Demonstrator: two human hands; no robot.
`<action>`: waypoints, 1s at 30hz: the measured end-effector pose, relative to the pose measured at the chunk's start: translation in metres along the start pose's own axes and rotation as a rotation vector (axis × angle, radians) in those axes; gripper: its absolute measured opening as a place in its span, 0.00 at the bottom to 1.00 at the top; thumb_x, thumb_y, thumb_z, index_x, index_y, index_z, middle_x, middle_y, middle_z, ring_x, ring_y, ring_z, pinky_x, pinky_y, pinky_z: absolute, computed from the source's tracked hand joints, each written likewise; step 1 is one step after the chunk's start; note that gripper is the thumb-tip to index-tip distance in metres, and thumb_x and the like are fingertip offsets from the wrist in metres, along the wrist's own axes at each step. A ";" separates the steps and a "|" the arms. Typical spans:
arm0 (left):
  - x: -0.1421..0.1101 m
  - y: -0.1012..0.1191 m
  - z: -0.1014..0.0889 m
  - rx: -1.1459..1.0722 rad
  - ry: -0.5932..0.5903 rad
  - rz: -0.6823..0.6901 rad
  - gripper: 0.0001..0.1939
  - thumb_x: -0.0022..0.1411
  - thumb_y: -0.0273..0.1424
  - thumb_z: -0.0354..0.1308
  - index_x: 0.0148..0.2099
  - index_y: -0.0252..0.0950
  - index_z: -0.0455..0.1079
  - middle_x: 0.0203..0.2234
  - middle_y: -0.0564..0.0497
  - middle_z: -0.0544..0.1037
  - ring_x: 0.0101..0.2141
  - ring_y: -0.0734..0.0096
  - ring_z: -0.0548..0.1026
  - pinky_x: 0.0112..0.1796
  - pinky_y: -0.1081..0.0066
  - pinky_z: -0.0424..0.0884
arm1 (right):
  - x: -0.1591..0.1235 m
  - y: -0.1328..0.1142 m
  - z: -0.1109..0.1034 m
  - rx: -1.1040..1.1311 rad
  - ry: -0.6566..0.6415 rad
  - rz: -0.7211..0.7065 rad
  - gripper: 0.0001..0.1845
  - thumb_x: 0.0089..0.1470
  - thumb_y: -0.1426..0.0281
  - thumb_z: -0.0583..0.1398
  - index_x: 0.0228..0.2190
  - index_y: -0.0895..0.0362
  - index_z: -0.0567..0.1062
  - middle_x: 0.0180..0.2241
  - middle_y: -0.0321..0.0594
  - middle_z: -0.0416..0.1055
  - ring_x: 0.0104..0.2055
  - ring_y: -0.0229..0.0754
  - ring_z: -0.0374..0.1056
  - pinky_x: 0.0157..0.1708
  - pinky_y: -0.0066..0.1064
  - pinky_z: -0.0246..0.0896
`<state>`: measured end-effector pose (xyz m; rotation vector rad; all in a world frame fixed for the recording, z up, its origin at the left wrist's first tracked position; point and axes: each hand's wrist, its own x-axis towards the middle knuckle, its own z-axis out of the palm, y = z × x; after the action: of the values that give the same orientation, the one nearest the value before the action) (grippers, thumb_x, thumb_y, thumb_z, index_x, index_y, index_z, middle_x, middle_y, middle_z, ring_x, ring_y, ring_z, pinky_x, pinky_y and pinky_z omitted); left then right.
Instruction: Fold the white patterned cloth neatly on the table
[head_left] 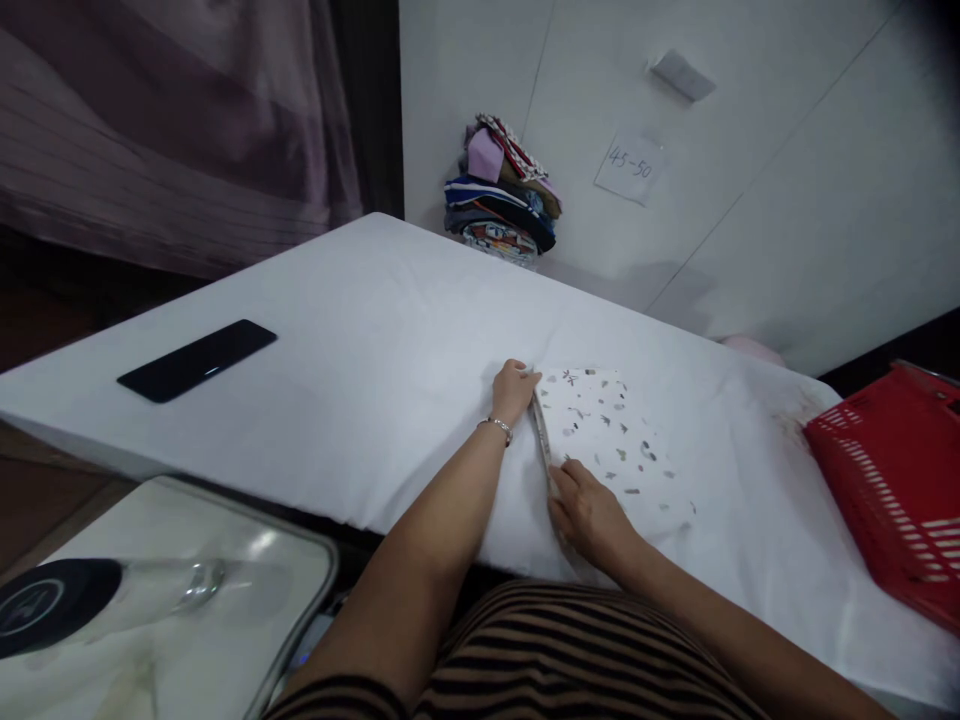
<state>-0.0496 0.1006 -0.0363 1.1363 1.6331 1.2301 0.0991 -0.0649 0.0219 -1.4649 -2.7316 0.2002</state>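
Observation:
A white cloth with small dark and green prints [611,435] lies folded on the white-covered table [360,330] in front of me. My left hand [515,388] pinches its far left corner, and a bracelet circles that wrist. At the near left corner, my right hand [589,508] has its fingers closed on the same folded edge. The edge runs between both hands and looks slightly raised and layered. I cannot make out what kind of garment or cloth it is.
A black flat phone-like slab [199,362] rests on the table's left. A red plastic basket [885,470] stands at the right edge. Folded clothes [502,190] are stacked beyond the far edge, by the wall. At lower left is a white lidded appliance [247,600].

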 end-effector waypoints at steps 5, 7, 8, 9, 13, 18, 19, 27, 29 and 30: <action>-0.002 0.002 -0.002 0.011 0.012 0.009 0.15 0.52 0.37 0.60 0.41 0.38 0.65 0.34 0.49 0.78 0.36 0.68 0.75 0.38 0.70 0.67 | -0.029 0.011 0.021 0.021 0.219 -0.215 0.16 0.56 0.75 0.51 0.46 0.62 0.69 0.49 0.53 0.64 0.48 0.49 0.61 0.47 0.42 0.62; -0.003 0.002 -0.003 0.025 0.020 0.016 0.15 0.52 0.37 0.60 0.41 0.38 0.65 0.34 0.49 0.78 0.37 0.68 0.75 0.39 0.70 0.67 | -0.036 0.016 0.033 0.008 0.286 -0.263 0.16 0.55 0.75 0.52 0.45 0.61 0.70 0.51 0.55 0.64 0.49 0.51 0.61 0.48 0.44 0.62; -0.003 0.002 -0.003 0.031 0.023 0.018 0.15 0.52 0.37 0.60 0.41 0.38 0.65 0.34 0.49 0.78 0.37 0.68 0.75 0.39 0.70 0.67 | -0.039 0.018 0.039 0.006 0.307 -0.271 0.16 0.55 0.75 0.53 0.45 0.61 0.70 0.52 0.55 0.64 0.49 0.51 0.61 0.48 0.46 0.62; -0.003 0.003 -0.003 0.036 0.024 0.020 0.14 0.52 0.37 0.60 0.41 0.38 0.65 0.34 0.49 0.78 0.37 0.67 0.75 0.39 0.69 0.67 | -0.041 0.020 0.044 0.006 0.321 -0.274 0.16 0.55 0.75 0.53 0.46 0.60 0.71 0.53 0.55 0.64 0.50 0.52 0.62 0.48 0.47 0.62; -0.004 0.005 -0.004 0.068 0.017 0.033 0.14 0.53 0.37 0.60 0.41 0.38 0.65 0.33 0.48 0.78 0.36 0.67 0.75 0.38 0.69 0.68 | -0.045 0.021 0.058 -0.004 0.353 -0.255 0.18 0.55 0.76 0.54 0.47 0.58 0.70 0.56 0.55 0.62 0.54 0.53 0.60 0.48 0.49 0.61; -0.002 0.007 -0.005 0.159 0.036 0.061 0.13 0.52 0.36 0.60 0.39 0.38 0.66 0.32 0.49 0.77 0.35 0.67 0.75 0.37 0.70 0.67 | -0.045 0.021 0.063 -0.041 0.311 -0.270 0.20 0.53 0.77 0.54 0.48 0.58 0.70 0.58 0.55 0.59 0.63 0.53 0.48 0.55 0.52 0.53; -0.001 0.007 -0.004 0.186 0.048 0.078 0.12 0.52 0.36 0.60 0.38 0.38 0.66 0.32 0.49 0.77 0.35 0.67 0.74 0.37 0.70 0.67 | -0.045 0.022 0.064 -0.048 0.286 -0.282 0.21 0.53 0.77 0.54 0.49 0.58 0.70 0.58 0.55 0.59 0.64 0.53 0.47 0.56 0.52 0.52; -0.002 0.009 -0.004 0.353 0.113 0.236 0.07 0.54 0.35 0.56 0.30 0.40 0.62 0.30 0.51 0.73 0.33 0.66 0.71 0.37 0.68 0.67 | -0.042 0.025 0.064 -0.046 0.183 -0.272 0.21 0.55 0.74 0.55 0.52 0.59 0.68 0.60 0.57 0.55 0.65 0.52 0.41 0.58 0.51 0.47; -0.011 0.016 -0.006 0.430 0.111 0.321 0.05 0.57 0.35 0.53 0.30 0.40 0.63 0.31 0.50 0.72 0.35 0.64 0.71 0.38 0.66 0.67 | -0.042 0.024 0.063 -0.031 0.160 -0.254 0.22 0.55 0.73 0.55 0.52 0.59 0.67 0.60 0.56 0.54 0.65 0.52 0.40 0.58 0.52 0.47; -0.018 0.021 -0.006 0.475 0.113 0.374 0.06 0.59 0.35 0.52 0.31 0.41 0.64 0.33 0.48 0.72 0.37 0.62 0.70 0.39 0.64 0.67 | -0.042 0.024 0.063 -0.023 0.146 -0.243 0.22 0.55 0.73 0.55 0.53 0.58 0.67 0.61 0.56 0.54 0.65 0.52 0.40 0.58 0.52 0.46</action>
<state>-0.0458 0.0850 -0.0134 1.7563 1.9189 1.1764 0.1357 -0.0927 -0.0427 -1.0893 -2.7658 0.0517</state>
